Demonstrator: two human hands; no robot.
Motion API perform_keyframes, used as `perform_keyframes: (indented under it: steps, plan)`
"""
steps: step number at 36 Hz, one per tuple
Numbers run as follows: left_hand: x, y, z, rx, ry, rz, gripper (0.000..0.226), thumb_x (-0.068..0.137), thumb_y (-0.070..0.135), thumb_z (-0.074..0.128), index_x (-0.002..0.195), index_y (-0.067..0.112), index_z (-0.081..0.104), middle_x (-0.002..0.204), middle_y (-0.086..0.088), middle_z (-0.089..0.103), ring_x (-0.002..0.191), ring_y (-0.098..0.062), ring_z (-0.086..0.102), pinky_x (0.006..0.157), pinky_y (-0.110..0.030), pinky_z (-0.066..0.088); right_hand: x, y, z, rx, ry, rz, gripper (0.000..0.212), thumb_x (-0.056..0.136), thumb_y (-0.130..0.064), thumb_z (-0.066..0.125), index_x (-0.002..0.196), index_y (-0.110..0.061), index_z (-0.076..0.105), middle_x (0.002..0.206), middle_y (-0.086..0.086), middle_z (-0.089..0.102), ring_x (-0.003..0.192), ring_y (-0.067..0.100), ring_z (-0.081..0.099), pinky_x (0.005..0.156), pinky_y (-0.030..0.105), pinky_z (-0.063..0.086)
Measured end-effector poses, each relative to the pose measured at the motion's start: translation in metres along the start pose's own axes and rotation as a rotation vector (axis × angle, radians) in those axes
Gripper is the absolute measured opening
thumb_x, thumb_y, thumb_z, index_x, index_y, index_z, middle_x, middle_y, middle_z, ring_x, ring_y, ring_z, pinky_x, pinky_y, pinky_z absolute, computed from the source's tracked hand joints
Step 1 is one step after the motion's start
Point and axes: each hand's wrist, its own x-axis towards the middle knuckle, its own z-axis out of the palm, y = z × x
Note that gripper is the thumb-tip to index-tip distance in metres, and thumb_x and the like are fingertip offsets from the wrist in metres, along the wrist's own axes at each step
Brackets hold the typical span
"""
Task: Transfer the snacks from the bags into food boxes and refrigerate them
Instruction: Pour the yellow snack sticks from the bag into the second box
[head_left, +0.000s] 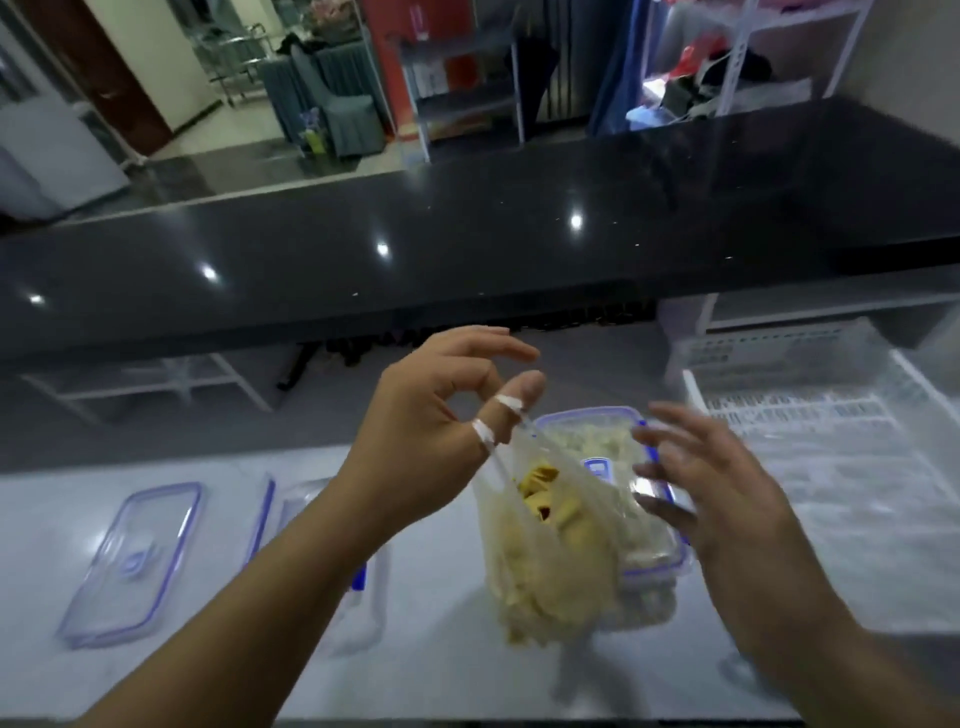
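Thin translucent plastic bag (550, 551) with a crinkled film surface, clear hard plastic food box (649, 561) with blue rim, clear glossy plastic lid (132, 561) lower left, pale smooth worktop (457, 649), glossy black speckled stone ledge (467, 249), white perforated plastic basket (810, 410) at right

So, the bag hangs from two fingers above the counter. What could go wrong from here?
1. The snack bag hangs only by thin handle loops around two fingers of the left hand; it may slip off and spill.
2. It swings against the filled food box, which it could push.
3. The right hand is open and blurred; a fast reach may miss the bag.
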Motion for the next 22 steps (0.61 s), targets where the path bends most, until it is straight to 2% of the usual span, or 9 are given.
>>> perform_keyframes:
  steps: [2,5,8,11,13,15,18,20,22]
  plan:
    - [0.001,0.001,-0.009,0.046,-0.003,-0.017,0.031,0.09,0.04,0.064,0.063,0.026,0.066,0.114,0.009,0.072,0.123,-0.007,0.059,0.105,-0.033,0.046,-0.011,0.036,0.012,0.075,0.08,0.092,0.052,0.065,-0.048,0.074,0.116,-0.037,0.069,0.122,-0.001,0.069,0.111,0.021,0.066,0.09,0.041,0.051]
    - [0.004,0.003,-0.018,0.097,-0.011,-0.012,0.029,0.092,0.034,0.068,0.068,0.019,0.07,0.115,0.008,0.072,0.122,-0.008,0.059,0.105,-0.034,0.046,-0.023,0.083,0.034,0.179,0.2,0.26,0.055,0.06,-0.037,0.076,0.113,-0.041,0.065,0.133,0.004,0.061,0.113,0.021,0.064,0.082,0.036,0.055]
    - [0.012,0.002,-0.028,0.108,-0.015,-0.028,0.019,0.093,0.031,0.066,0.082,0.018,0.073,0.12,0.007,0.07,0.12,-0.006,0.06,0.103,-0.031,0.048,-0.024,0.117,0.054,0.404,0.138,0.616,0.064,0.056,-0.034,0.075,0.117,-0.043,0.059,0.133,0.001,0.058,0.114,0.03,0.059,0.084,0.054,0.053]
    - [0.016,-0.008,-0.039,0.06,0.007,-0.104,0.01,0.094,0.02,0.068,0.101,0.015,0.074,0.126,0.005,0.068,0.12,-0.006,0.061,0.103,-0.039,0.051,-0.018,0.135,0.076,0.655,-0.079,0.93,0.073,0.058,-0.044,0.081,0.128,-0.028,0.065,0.129,0.013,0.064,0.116,0.043,0.059,0.089,0.07,0.047]
    - [0.012,-0.018,-0.05,0.023,0.017,-0.119,0.016,0.095,0.018,0.068,0.11,0.014,0.073,0.129,0.005,0.066,0.124,-0.007,0.06,0.106,-0.041,0.049,-0.011,0.14,0.093,0.774,-0.188,0.951,0.097,0.044,-0.049,0.097,0.131,-0.021,0.065,0.135,0.019,0.062,0.124,0.047,0.056,0.098,0.074,0.04]
    - [0.006,-0.028,-0.065,-0.039,0.032,-0.118,0.02,0.095,0.018,0.067,0.114,0.017,0.071,0.13,0.005,0.067,0.125,-0.01,0.06,0.107,-0.04,0.049,-0.003,0.141,0.106,0.876,-0.274,0.89,0.109,0.039,-0.045,0.1,0.137,-0.016,0.061,0.143,0.022,0.055,0.132,0.049,0.049,0.105,0.072,0.035]
    - [0.001,-0.049,-0.095,-0.163,0.106,-0.154,0.018,0.095,0.016,0.065,0.112,0.018,0.071,0.124,0.004,0.07,0.119,-0.008,0.064,0.096,-0.025,0.053,0.008,0.142,0.122,1.029,-0.366,0.833,0.091,0.051,-0.021,0.101,0.131,-0.002,0.064,0.143,0.029,0.052,0.129,0.053,0.05,0.1,0.07,0.043]
    - [-0.002,-0.065,-0.116,-0.255,0.156,-0.204,0.015,0.097,0.014,0.062,0.109,0.016,0.072,0.118,0.006,0.073,0.113,-0.005,0.066,0.088,-0.016,0.051,0.01,0.152,0.132,1.0,-0.347,0.801,0.083,0.045,-0.012,0.101,0.121,0.001,0.07,0.136,0.029,0.058,0.119,0.052,0.059,0.087,0.066,0.053]
    - [-0.006,-0.084,-0.136,-0.295,0.174,-0.24,0.016,0.1,0.013,0.058,0.105,0.018,0.073,0.114,0.008,0.074,0.111,-0.003,0.066,0.089,-0.015,0.05,0.008,0.162,0.146,0.898,-0.301,0.776,0.078,0.043,-0.011,0.102,0.115,-0.001,0.074,0.13,0.027,0.064,0.112,0.049,0.064,0.079,0.061,0.057]
